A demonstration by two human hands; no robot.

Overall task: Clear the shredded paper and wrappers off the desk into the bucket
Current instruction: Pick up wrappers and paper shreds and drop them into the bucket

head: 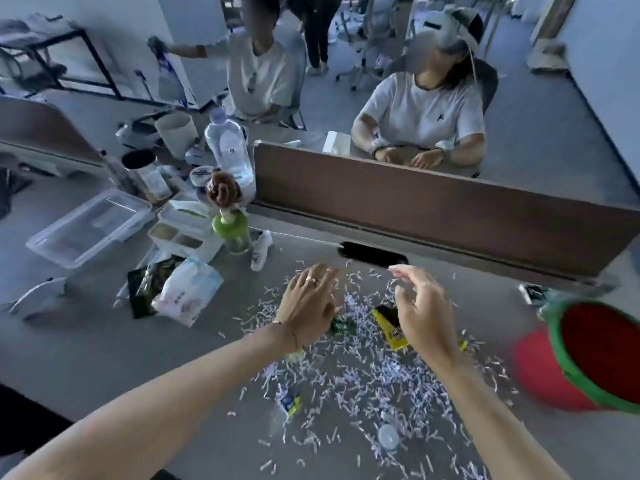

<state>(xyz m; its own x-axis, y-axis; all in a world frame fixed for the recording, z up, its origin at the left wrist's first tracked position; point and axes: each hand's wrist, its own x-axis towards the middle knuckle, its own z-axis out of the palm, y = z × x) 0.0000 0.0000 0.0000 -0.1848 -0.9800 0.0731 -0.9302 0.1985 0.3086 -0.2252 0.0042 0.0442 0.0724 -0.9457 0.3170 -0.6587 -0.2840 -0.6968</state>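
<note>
Your left hand (308,303) hovers over the shredded paper (363,375) strewn mid-worktop (104,358), fingers spread, holding nothing. Right hand (420,313): fingers loosely curved, empty. Shreds look light & loose, so cup them w/ both palms. Yellow wrapper (389,327) is thin, crinkly; pinch an edge. Bucket (588,358) sits far right.

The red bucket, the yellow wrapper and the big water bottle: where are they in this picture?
red bucket (540,372): head view, on its red outer wall.
yellow wrapper (394,336): head view, on its yellow lower half.
water bottle (228,147): head view, on its clear body.
</note>
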